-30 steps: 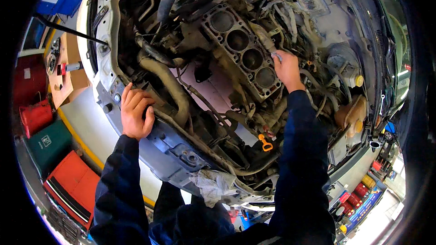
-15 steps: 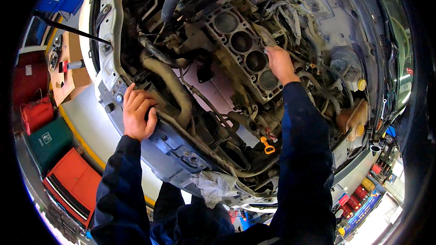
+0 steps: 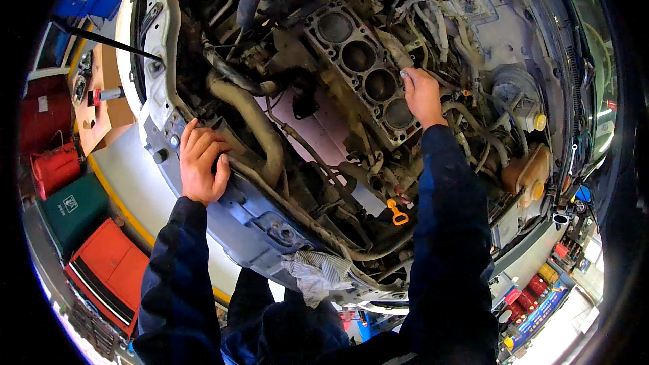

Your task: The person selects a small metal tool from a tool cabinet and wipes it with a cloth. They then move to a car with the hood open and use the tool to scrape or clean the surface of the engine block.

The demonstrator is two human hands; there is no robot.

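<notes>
My left hand rests with fingers apart on the car's front panel, at the left of the engine bay. My right hand pinches a small grey object at the right edge of the engine block, whose top deck is exposed with several round bores; what the object is, I cannot make out. A corrugated pale cloth lies on the front rail below. An orange dipstick loop sits low in the bay, and a thick hose runs between my hands.
A black prop rod reaches the left rail. Beyond the car are a cardboard box with parts, red and green cases, and a red cabinet. A reservoir is at the right of the bay; cans stand at lower right.
My right hand has shifted slightly upward along the block, moving left and then a little back right, still pinching the small object. My left hand stays on the front panel.
</notes>
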